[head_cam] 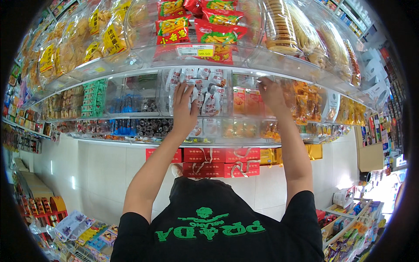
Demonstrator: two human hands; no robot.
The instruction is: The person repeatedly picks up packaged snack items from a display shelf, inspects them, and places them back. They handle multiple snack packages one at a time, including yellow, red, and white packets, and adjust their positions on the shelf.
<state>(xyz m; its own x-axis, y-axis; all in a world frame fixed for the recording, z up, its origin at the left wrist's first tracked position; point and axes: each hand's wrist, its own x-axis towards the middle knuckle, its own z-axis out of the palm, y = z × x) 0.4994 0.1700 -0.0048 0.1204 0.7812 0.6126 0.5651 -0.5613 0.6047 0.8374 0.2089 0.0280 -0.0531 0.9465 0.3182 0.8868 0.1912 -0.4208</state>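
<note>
My left hand (185, 103) rests with fingers apart at the left side of a clear plastic bin of small white snack packets (212, 100). Just right of it, my right hand (272, 93) reaches into the neighbouring bin, over orange-red snack packets (246, 100). Its fingertips are bent near a whitish wrapper at the bin's upper part; motion blur hides whether they grip anything. Above both hands, the shelf's front lip (163, 64) carries a price tag (195, 50).
Red bagged snacks (220, 28) and bagged crisps (113, 39) fill the upper tier. Yellow-orange packets (307, 104) lie right of my right arm. Below are dark wrapped sweets (154, 127). Red gift boxes (204, 155) stand on the tiled floor (104, 170) at my feet.
</note>
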